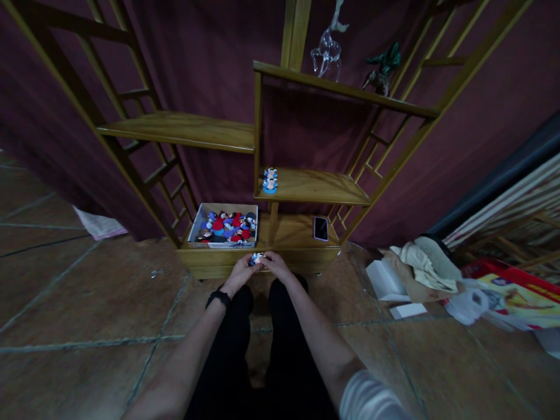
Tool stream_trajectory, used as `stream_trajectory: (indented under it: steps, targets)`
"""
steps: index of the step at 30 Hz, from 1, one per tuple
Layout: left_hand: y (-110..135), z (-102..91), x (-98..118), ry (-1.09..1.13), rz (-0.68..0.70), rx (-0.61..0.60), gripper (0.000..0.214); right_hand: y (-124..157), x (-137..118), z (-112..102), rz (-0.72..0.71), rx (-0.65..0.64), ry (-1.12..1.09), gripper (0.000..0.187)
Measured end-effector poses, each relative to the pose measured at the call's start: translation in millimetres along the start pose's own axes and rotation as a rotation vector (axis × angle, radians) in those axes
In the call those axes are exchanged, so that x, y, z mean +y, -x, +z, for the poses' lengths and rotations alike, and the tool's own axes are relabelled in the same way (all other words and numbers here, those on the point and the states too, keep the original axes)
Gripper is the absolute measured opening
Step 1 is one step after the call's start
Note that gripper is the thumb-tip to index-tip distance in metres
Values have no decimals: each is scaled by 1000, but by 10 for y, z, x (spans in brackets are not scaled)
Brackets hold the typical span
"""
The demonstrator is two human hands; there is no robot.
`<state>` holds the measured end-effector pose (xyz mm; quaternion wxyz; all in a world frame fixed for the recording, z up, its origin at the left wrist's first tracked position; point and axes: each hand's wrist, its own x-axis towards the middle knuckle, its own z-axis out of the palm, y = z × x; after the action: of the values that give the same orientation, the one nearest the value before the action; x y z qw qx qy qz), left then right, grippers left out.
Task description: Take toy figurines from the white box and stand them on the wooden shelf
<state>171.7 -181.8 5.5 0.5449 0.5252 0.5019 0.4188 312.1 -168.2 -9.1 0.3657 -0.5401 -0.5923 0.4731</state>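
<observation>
In the head view, the likeliest trouble is a drop: the small blue-and-white figurine (pixel 256 258) sits between the fingertips of the left hand (pixel 240 271) and the right hand (pixel 275 263), with the tiled floor (pixel 336 291) beneath. If one hand let go before the other had a firm pinch, it could slip down between the knees. Lifting the hands straight forward could also catch the front edge of the lower board (pixel 295 230). Ahead of the left hand, the box (pixel 245 208) is crowded with loose figures (pixel 230 224), so a careless knuckle might stir them. Up and ahead of the right hand, similar blue-based figures (pixel 270 185) stand close together near the end of the middle shelf (pixel 315 184); a sideways brush there might tip them.

As for pose, both forearms reach forward over the thighs and converge, the hands meeting just before the board. Each hand is narrowed around the figurine, the left from its near left side, the right from its right; exact finger contact is too small to tell.
</observation>
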Motion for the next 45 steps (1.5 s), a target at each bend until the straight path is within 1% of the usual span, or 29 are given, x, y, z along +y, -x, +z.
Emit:
stream_trajectory:
  steps: [2,6,8,9,11,13,15,18,21,24,26,30,32,34,36,38,39,41,43,44,45]
  targets:
    - [-14,3,-30,-117,56,42,32,53,-51,11,-36,54,36,16]
    - [10,5,-43,-325,129,135,25,275,-193,85,-170,220,151,30]
    - [43,4,-32,-359,168,124,23,445,-268,163,-235,243,190,36]
    - [59,2,-25,-355,193,96,22,538,-302,215,-272,244,199,39]
    - [84,-1,-13,-337,232,36,23,731,-365,337,-330,217,206,45]
    - [93,-3,-4,-320,239,12,23,935,-430,473,-311,206,189,46]
    - [87,-1,-1,-314,221,20,22,1157,-512,606,-288,179,185,50]
    - [56,6,-13,-385,180,53,25,1529,-664,779,-317,54,200,52]
    - [16,6,-53,-497,155,74,23,1891,-801,901,-400,-115,214,57]
    - [-18,-10,-107,-525,156,79,22,2129,-890,960,-385,-165,128,62]
    - [-35,-22,-136,-505,159,88,23,2185,-929,967,-344,-128,56,60]
    - [-53,-25,-151,-510,114,130,28,2117,-984,954,-272,19,-79,39]
    - [-47,-16,-136,-567,97,124,29,2073,-1004,948,-266,58,-101,40]
    - [-30,-7,-114,-622,95,97,30,2067,-1022,942,-282,61,-99,48]
    - [-9,0,-92,-655,96,79,30,2096,-1036,933,-308,39,-99,51]
    - [8,7,-74,-687,101,75,28,2131,-1035,918,-297,24,-124,43]
    - [14,13,-67,-705,109,77,27,2139,-1026,905,-270,14,-148,35]
    - [25,27,-57,-738,140,78,27,2113,-990,858,-194,-45,-214,20]
    - [42,45,-49,-757,190,80,27,2018,-931,765,-147,-105,-245,20]
    - [55,54,-46,-760,216,82,27,1941,-895,696,-150,-88,-226,21]
    - [74,63,-43,-758,239,83,26,1846,-853,611,-174,-20,-173,20]
